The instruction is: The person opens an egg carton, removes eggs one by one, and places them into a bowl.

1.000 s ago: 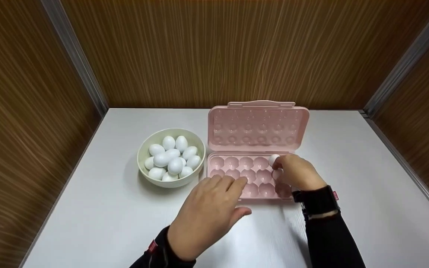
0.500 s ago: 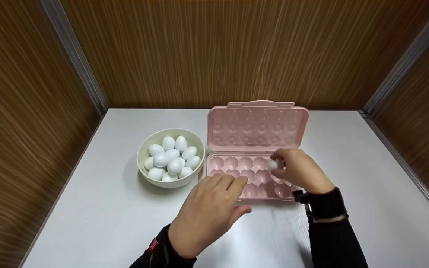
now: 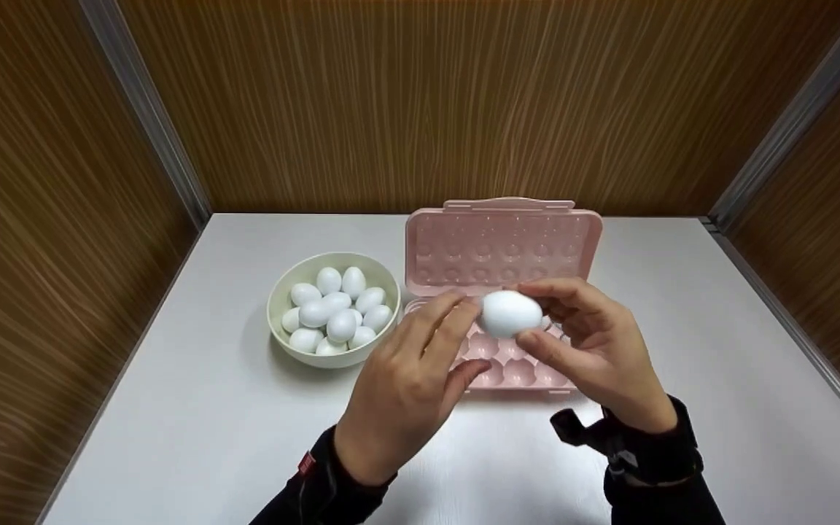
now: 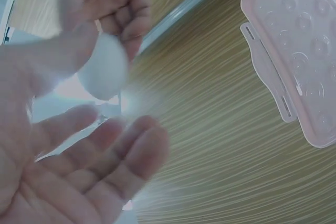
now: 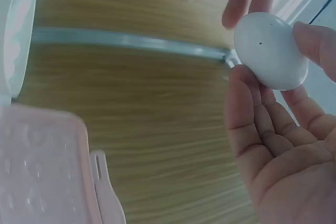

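Note:
My right hand (image 3: 599,350) pinches a white egg (image 3: 511,314) between thumb and fingers, raised above the pink egg box (image 3: 518,373). Two small dark specks mark the egg (image 5: 270,51) in the right wrist view. My left hand (image 3: 409,383) is at the egg's left end, its fingers extended and loosely bent; whether they touch the shell I cannot tell. In the left wrist view, the egg (image 4: 105,69) appears beyond the left thumb, and the left palm (image 4: 68,192) holds nothing. The box lies open with its lid (image 3: 504,244) raised; hands and egg hide part of the cups.
Left of the box stands a pale green bowl (image 3: 281,339) heaped with several white eggs (image 3: 341,326). Both rest on a white table (image 3: 245,437). Wood-patterned panels (image 3: 420,109) enclose the back and sides.
My right hand has lifted the egg from the box's far right cups, bringing it up and left towards my left hand. The left hand has risen slightly and its fingers have moved closer to the egg.

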{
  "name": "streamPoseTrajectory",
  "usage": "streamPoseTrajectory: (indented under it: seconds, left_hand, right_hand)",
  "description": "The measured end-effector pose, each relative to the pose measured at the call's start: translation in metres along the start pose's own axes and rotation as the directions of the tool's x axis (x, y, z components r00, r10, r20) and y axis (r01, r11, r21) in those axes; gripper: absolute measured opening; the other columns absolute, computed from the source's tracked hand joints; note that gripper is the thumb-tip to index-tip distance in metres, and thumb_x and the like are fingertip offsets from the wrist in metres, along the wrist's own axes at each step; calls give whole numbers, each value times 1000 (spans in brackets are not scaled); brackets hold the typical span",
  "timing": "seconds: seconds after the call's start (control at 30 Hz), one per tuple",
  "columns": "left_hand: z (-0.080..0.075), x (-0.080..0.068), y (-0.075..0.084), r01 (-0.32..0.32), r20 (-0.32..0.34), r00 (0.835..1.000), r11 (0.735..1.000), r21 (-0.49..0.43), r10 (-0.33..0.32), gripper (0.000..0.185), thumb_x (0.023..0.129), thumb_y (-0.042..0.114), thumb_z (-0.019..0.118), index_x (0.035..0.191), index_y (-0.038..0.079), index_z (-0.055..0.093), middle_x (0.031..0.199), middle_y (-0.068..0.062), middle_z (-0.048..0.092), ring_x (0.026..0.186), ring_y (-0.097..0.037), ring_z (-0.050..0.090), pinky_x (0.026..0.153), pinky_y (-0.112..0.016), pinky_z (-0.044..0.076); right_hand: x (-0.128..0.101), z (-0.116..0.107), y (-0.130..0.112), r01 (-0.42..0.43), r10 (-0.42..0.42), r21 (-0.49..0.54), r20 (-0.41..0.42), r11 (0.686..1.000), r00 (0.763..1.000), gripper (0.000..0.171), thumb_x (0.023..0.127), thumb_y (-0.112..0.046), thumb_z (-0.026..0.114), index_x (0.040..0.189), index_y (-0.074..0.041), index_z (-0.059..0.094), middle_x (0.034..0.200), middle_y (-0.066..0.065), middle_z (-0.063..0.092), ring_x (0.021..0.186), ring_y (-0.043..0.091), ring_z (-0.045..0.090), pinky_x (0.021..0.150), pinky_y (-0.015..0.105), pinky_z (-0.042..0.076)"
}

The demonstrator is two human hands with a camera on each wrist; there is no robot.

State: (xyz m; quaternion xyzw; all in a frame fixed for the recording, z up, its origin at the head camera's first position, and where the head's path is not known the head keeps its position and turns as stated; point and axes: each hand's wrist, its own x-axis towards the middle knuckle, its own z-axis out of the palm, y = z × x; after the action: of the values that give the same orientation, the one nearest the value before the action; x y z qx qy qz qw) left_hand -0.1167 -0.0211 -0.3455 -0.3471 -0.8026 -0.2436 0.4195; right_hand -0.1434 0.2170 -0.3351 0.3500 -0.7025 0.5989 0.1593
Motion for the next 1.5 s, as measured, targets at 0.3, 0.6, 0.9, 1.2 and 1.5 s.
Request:
streamPoseTrajectory:
  seconds: [0.3,0.6,0.9,1.2,1.5]
  left_hand:
    - [2,2,2,-120,-181,977,992,-34,112,52,89,19,88,135,6,68,131,-12,72,109,-20,76,96,-28,61]
    - [1,3,4,-174,-216,966,977,-123,144,46,87,19,88,128,4,72,124,-12,72,102,-17,76,94,-22,61]
    - [4,4,0,-139,-206,971,986,-93,117,44,88,17,88,128,5,73,122,-10,73,101,-17,73,94,-23,61]
    - [2,3,-17,-27,-132,991,1000,-12,25,42,90,15,86,128,5,73,124,-14,73,112,-26,75,102,-31,60]
    - [-21,3,-62,266,-32,964,962,58,-264,46,88,12,86,128,-2,67,125,-22,73,117,-36,74,102,-40,62]
  right_hand:
    - [-2,13,-4,97,-121,183,121,978,985,46,85,24,71,129,16,61,126,12,75,110,16,74,91,26,63]
    - [-2,16,-4,100,-126,180,139,979,982,45,85,23,71,129,14,62,130,14,74,115,19,74,95,28,62]
    - [-1,14,-6,32,-40,70,128,997,991,43,89,17,72,131,8,65,126,10,75,108,17,74,91,25,61]
    - [4,14,2,144,-121,-354,88,924,989,45,86,7,82,128,0,70,114,10,78,98,21,75,89,21,60]
    - [3,3,15,164,-109,-633,126,756,986,41,87,-6,87,123,2,69,115,10,78,92,18,74,87,20,57]
